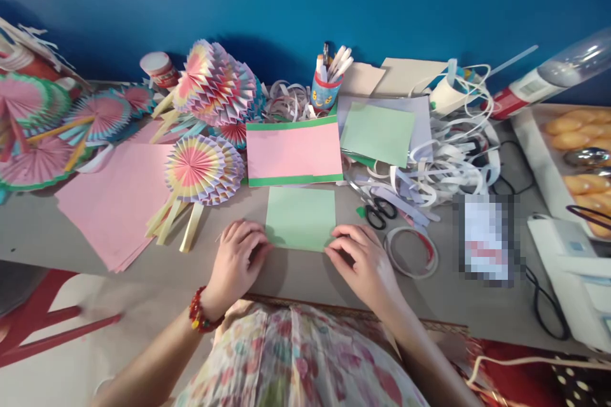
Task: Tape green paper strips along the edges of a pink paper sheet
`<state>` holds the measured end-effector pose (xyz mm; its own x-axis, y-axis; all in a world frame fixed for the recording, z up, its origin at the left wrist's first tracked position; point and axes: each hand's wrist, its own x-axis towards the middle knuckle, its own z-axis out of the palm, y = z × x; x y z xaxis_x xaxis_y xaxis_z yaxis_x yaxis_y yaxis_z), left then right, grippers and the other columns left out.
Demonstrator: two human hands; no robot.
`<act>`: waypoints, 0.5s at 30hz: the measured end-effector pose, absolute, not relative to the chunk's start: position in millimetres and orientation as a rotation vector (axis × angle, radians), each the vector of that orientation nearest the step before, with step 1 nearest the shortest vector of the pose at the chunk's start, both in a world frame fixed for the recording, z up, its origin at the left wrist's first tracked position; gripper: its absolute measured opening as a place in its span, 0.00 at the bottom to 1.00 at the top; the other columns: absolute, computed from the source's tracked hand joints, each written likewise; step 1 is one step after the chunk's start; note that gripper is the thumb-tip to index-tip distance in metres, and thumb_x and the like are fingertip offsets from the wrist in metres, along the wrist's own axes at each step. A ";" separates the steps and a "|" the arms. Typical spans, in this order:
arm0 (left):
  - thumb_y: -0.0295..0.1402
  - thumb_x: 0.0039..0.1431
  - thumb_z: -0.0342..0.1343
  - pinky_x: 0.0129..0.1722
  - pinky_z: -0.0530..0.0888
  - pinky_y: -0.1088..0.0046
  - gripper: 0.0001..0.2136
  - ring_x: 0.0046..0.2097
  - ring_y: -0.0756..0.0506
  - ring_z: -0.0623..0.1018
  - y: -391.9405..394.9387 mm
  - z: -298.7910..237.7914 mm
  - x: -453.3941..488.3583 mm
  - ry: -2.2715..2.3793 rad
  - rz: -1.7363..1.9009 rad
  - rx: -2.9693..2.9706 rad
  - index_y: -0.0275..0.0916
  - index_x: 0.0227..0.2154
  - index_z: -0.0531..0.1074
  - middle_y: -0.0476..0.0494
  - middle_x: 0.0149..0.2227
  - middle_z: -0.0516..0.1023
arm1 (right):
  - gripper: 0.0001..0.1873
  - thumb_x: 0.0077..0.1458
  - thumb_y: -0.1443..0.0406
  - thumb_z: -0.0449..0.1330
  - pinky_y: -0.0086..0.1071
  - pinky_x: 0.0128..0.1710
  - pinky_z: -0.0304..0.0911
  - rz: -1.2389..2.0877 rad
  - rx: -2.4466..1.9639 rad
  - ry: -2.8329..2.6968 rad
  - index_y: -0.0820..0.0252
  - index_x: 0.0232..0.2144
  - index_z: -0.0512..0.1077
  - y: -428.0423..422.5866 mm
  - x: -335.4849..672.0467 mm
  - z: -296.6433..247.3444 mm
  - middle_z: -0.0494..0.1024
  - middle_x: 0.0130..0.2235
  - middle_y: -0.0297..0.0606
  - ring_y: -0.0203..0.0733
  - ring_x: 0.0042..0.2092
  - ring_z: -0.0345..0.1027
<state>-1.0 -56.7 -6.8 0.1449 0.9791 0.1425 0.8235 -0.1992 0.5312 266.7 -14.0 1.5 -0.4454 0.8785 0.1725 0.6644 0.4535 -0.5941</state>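
Observation:
A light green sheet of paper (300,219) lies flat on the table before me. At its lower left corner is my left hand (243,251), fingers curled and thumb close to the fingertips, pinching the paper's edge. My right hand (358,257) has the lower right corner between thumb and fingers in the same way. Just beyond the sheet lies a pink paper with green borders (293,151). Scissors (379,210) and a roll of tape (411,252) rest to the right of my right hand.
Folded paper fans (203,168) and pink sheets (119,197) are on the left. A pen cup (326,90), more green paper (379,133) and tangled white paper strips (443,165) stand or lie behind. To the right are a bottle (534,86) and a white device (568,280).

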 end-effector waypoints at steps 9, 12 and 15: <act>0.35 0.65 0.56 0.45 0.68 0.62 0.07 0.44 0.42 0.72 -55.8 -9.2 -2.0 1.836 0.635 2.082 0.40 0.31 0.71 0.43 0.42 0.74 | 0.08 0.61 0.66 0.57 0.40 0.47 0.61 0.602 -1.366 -2.276 0.56 0.29 0.70 -14.5 265.0 2.4 0.73 0.41 0.40 0.47 0.45 0.66; 0.36 0.65 0.56 0.46 0.68 0.61 0.07 0.45 0.42 0.72 -56.3 -10.5 -1.3 1.836 0.649 2.079 0.40 0.31 0.71 0.43 0.43 0.73 | 0.07 0.61 0.66 0.57 0.39 0.47 0.61 0.610 -1.390 -2.255 0.56 0.29 0.69 -15.7 264.2 1.8 0.72 0.42 0.40 0.47 0.46 0.66; 0.35 0.65 0.56 0.46 0.68 0.61 0.07 0.45 0.41 0.72 -56.3 -10.1 -0.1 1.843 0.667 2.063 0.40 0.31 0.71 0.43 0.44 0.73 | 0.07 0.61 0.66 0.57 0.40 0.48 0.61 0.614 -1.393 -2.247 0.56 0.30 0.69 -15.9 263.7 1.1 0.71 0.42 0.40 0.47 0.46 0.66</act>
